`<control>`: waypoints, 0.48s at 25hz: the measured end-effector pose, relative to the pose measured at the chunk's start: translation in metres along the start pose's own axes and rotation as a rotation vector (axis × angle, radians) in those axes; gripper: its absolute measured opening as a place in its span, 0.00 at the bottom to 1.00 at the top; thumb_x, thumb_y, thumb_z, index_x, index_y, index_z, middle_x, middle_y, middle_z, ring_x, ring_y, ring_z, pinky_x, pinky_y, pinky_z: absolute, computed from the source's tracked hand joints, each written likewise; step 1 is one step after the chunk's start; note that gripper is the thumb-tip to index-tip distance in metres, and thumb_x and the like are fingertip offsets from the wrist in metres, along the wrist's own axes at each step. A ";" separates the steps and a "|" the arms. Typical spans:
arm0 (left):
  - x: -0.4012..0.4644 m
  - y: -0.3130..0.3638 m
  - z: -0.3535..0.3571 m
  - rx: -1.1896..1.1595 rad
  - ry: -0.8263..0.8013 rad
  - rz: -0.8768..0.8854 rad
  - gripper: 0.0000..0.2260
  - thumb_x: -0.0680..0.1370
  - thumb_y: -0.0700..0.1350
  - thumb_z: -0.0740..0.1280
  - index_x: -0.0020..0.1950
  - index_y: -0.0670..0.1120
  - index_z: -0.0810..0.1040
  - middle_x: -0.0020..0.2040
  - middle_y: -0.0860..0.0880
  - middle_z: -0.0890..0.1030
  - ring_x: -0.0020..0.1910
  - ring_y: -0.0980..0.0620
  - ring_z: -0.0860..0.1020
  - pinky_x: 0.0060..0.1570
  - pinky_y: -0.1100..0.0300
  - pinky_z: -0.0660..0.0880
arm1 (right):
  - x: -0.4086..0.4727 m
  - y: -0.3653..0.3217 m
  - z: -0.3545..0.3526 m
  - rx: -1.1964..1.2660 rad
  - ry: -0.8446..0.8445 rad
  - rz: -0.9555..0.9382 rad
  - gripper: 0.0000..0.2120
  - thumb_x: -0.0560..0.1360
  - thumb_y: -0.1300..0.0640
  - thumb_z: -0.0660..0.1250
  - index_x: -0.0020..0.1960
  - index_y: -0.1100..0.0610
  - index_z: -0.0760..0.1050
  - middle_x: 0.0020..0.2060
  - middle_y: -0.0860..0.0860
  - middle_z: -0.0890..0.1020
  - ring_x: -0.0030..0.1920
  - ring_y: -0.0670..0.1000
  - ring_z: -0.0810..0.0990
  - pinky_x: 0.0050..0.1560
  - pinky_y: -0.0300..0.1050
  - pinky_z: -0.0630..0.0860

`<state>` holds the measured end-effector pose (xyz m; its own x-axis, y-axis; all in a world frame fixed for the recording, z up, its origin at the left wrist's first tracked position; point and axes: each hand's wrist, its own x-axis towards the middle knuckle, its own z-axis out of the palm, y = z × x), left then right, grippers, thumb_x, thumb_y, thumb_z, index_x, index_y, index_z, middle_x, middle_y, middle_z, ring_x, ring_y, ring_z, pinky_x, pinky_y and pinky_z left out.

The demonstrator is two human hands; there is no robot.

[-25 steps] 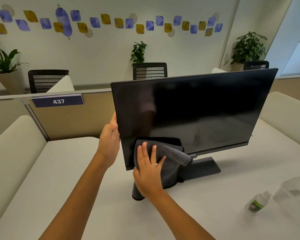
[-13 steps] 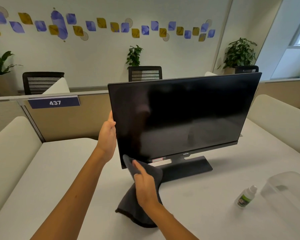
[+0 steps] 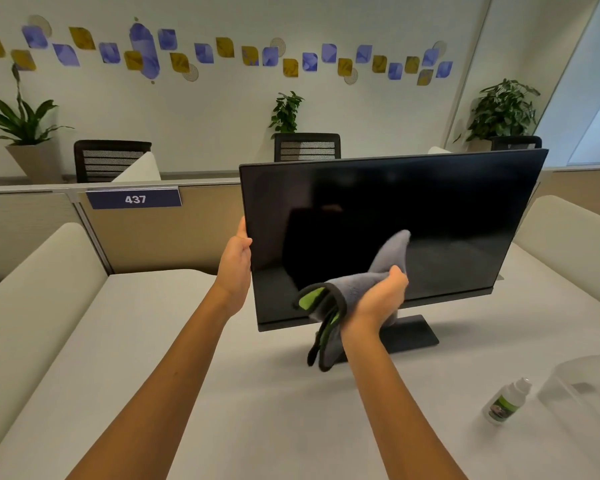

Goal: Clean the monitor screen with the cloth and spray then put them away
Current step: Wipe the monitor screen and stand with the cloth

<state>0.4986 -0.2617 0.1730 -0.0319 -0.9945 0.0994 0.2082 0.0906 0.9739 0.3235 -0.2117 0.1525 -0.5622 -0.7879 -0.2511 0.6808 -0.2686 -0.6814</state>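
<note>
A black monitor (image 3: 430, 216) stands on its flat base on the white desk (image 3: 257, 427), its screen dark. My left hand (image 3: 235, 261) grips the monitor's left edge. My right hand (image 3: 378, 301) is closed on a grey cloth (image 3: 352, 289) with a green patch, held in front of the lower middle of the screen; one corner of the cloth points up against the glass and the rest hangs below my wrist. A small white spray bottle (image 3: 506, 401) with a green label lies on the desk at the lower right, apart from both hands.
A clear plastic container (image 3: 582, 393) sits right of the spray bottle at the desk's edge. Cream padded dividers (image 3: 32, 306) flank the desk left and right. A partition with a "437" sign (image 3: 134, 199) stands behind, with chairs and potted plants beyond.
My right hand lifted the cloth from below the screen's lower left corner and moved it right and up, in front of the lower middle. My left hand stayed on the monitor's edge.
</note>
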 end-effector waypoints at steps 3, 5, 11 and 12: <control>-0.003 0.001 -0.001 -0.002 -0.039 0.034 0.24 0.80 0.41 0.44 0.76 0.51 0.51 0.76 0.52 0.59 0.74 0.51 0.58 0.75 0.49 0.53 | 0.002 0.030 0.024 -0.415 -0.064 -0.211 0.24 0.79 0.50 0.51 0.74 0.53 0.61 0.64 0.52 0.73 0.64 0.55 0.73 0.56 0.40 0.72; -0.004 0.002 -0.002 0.001 -0.063 0.027 0.23 0.81 0.42 0.44 0.76 0.52 0.53 0.75 0.52 0.62 0.74 0.50 0.60 0.74 0.50 0.55 | 0.006 0.057 0.032 -0.852 -0.096 -0.497 0.25 0.80 0.49 0.45 0.76 0.49 0.52 0.76 0.50 0.58 0.76 0.58 0.53 0.69 0.58 0.61; -0.004 0.000 -0.012 0.024 -0.134 0.044 0.20 0.82 0.45 0.43 0.73 0.52 0.60 0.67 0.54 0.72 0.66 0.54 0.71 0.64 0.59 0.69 | -0.001 0.112 0.040 -1.258 -0.309 -0.946 0.25 0.80 0.47 0.43 0.76 0.44 0.43 0.75 0.41 0.42 0.76 0.58 0.41 0.67 0.75 0.42; -0.004 -0.001 -0.014 0.010 -0.132 0.034 0.20 0.82 0.47 0.43 0.73 0.53 0.61 0.66 0.55 0.73 0.65 0.54 0.72 0.63 0.60 0.70 | -0.002 0.119 0.040 -1.305 -0.360 -1.032 0.24 0.81 0.46 0.43 0.76 0.44 0.44 0.76 0.41 0.43 0.76 0.58 0.42 0.67 0.75 0.42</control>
<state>0.5123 -0.2582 0.1690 -0.1534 -0.9755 0.1578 0.2019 0.1254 0.9714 0.4244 -0.2645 0.0992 -0.2393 -0.7158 0.6560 -0.7846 -0.2555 -0.5650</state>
